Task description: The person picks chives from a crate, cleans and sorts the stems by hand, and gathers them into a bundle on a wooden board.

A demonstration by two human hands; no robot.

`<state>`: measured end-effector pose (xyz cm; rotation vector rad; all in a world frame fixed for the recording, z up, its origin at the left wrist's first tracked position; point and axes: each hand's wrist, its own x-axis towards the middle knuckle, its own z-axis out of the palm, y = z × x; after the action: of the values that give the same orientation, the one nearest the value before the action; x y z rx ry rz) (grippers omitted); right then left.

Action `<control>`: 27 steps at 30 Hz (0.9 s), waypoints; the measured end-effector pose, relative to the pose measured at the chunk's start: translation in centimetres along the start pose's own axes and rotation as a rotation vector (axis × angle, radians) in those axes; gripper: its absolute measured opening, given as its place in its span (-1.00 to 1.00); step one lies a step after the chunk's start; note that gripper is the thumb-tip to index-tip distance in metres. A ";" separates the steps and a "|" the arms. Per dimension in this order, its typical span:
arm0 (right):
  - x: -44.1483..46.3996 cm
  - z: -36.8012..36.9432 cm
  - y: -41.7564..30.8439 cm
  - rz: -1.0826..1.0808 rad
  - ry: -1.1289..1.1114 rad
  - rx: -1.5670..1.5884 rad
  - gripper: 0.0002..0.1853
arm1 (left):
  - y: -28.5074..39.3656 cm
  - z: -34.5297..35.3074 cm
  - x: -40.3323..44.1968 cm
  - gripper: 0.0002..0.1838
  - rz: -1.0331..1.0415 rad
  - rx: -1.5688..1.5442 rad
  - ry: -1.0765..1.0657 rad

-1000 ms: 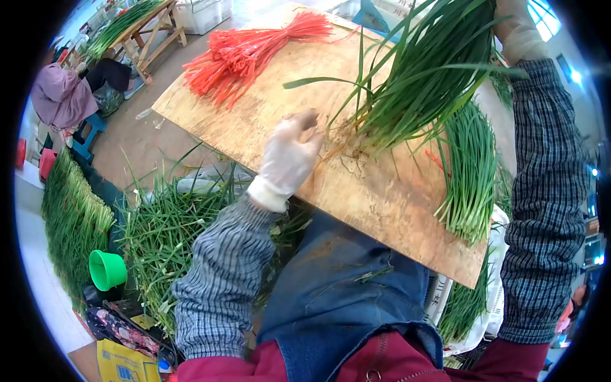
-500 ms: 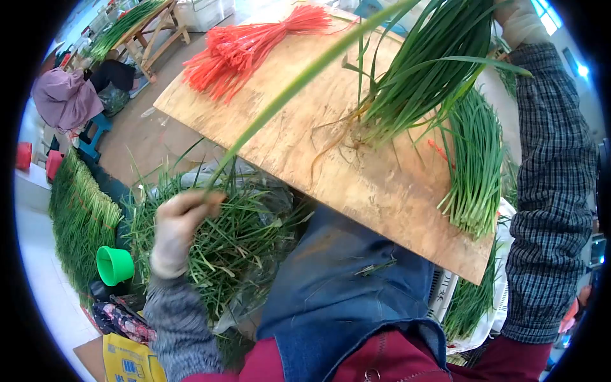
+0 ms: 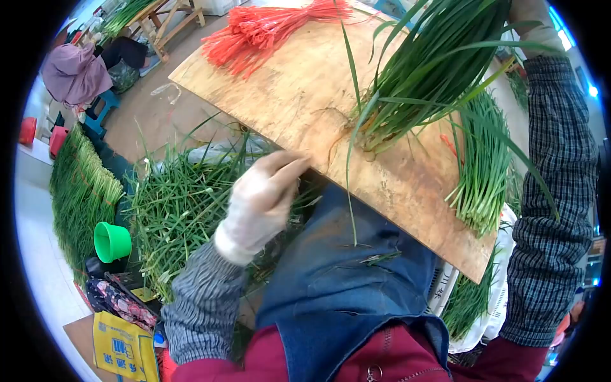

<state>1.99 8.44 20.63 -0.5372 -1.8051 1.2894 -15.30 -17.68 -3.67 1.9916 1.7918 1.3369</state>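
At the upper right edge, my right hand, in a pale glove, is closed round the leafy end of a bunch of garlic chives. The pale root ends of this bunch hang down over a wooden board, and a few long leaves droop from it. My left hand, also gloved, is beside the board's near left edge. Its fingers are bent and pressed together, and whether anything is between them is hidden. Below it lies a heap of loose green leaves.
Red plastic ties lie at the board's far end. A tied bunch of chives rests at its right side. On the left are stacked chives, a green bucket and a yellow bag. A seated person is farther back.
My left hand has moved right and slightly up, from over the leaf heap to the board's edge. The long blade stretched from it is gone from view. My right hand still holds the bunch.
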 end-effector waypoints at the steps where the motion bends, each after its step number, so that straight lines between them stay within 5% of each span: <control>1: -0.7 0.9 0.0 -0.026 0.058 -0.015 -0.93 | 0.0 1.2 1.2 -0.65 0.030 -0.020 -0.013; 11: -1.4 2.5 1.2 -0.233 0.221 -0.177 -0.92 | -0.6 7.4 6.4 -0.78 0.232 -0.076 0.068; 16: -1.8 3.0 1.0 -0.268 0.240 -0.313 -0.91 | -0.8 10.5 6.2 -0.55 0.219 0.320 -0.105; 19: -2.0 2.6 1.1 -0.213 0.196 -0.284 -0.90 | -1.3 12.2 6.7 -0.66 0.296 0.404 0.089; 21: -1.3 2.3 0.7 -0.221 0.159 -0.258 -0.88 | -1.0 12.9 7.0 -0.72 0.180 0.360 -0.002; 23: 0.9 -3.0 2.2 -0.273 0.104 -0.431 -0.85 | -1.7 13.8 6.9 -0.74 0.277 0.293 0.058; 25: 1.1 -0.4 1.4 -0.061 0.214 -0.048 -0.78 | -0.6 13.6 7.1 -0.77 0.140 0.357 -0.025; 27: 0.5 0.7 1.0 -0.004 0.267 -0.039 -0.77 | 0.0 13.5 7.2 -0.79 0.111 0.396 -0.047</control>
<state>1.01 8.81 19.82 -0.6921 -1.6104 1.1236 -6.93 -5.69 -8.06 2.3240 2.0820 1.0090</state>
